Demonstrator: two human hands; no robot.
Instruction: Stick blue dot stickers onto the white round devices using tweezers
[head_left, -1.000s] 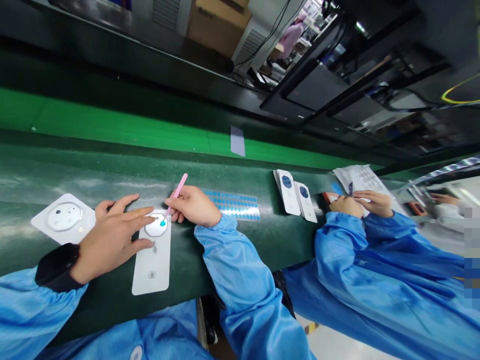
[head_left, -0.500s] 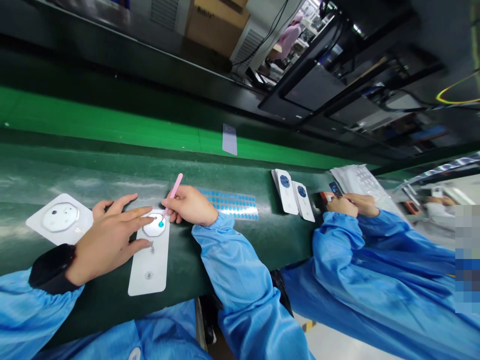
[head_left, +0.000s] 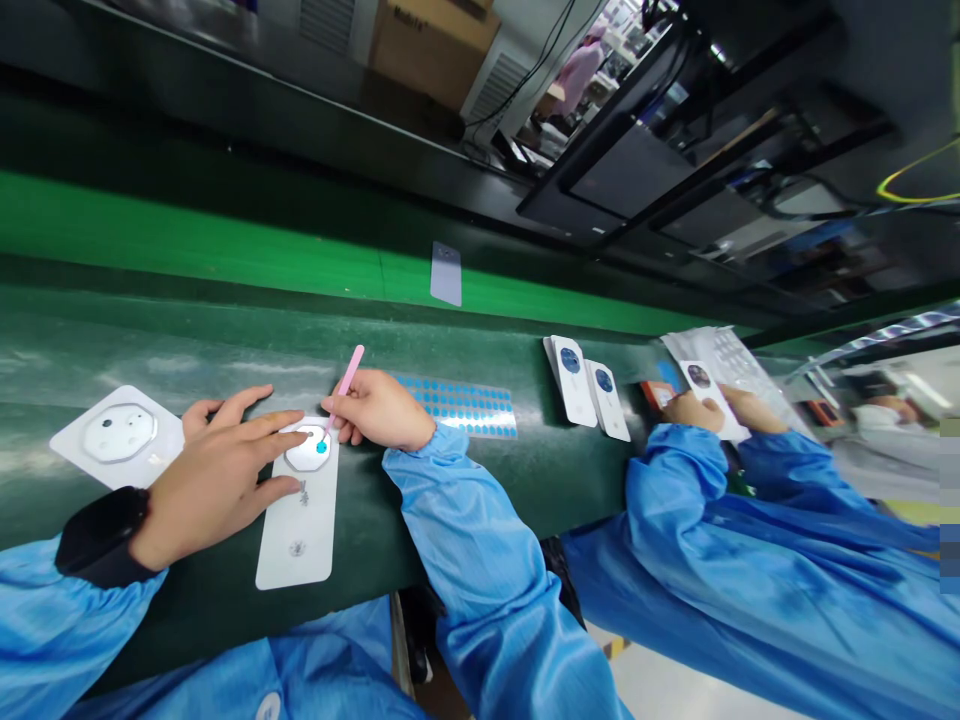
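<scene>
A long white card (head_left: 298,520) with a clear round blister at its top lies on the green belt (head_left: 187,350) in front of me. My left hand (head_left: 217,475) rests flat on it, fingers spread, index finger on the blister's edge. My right hand (head_left: 379,408) pinches pink tweezers (head_left: 341,390), whose tip presses a small blue round sticker (head_left: 322,447) onto the blister. A strip of blue round stickers (head_left: 459,405) lies just right of that hand.
A square white blister card (head_left: 116,437) lies left of my left hand. Two finished cards (head_left: 589,385) lie further right. A co-worker in blue sleeves (head_left: 750,540) holds a card (head_left: 705,392) there. A grey card (head_left: 445,273) stands on the far belt edge.
My hands have barely moved; the tweezers stay on the sticker. The co-worker's hands lifted a card with a dark dot into view.
</scene>
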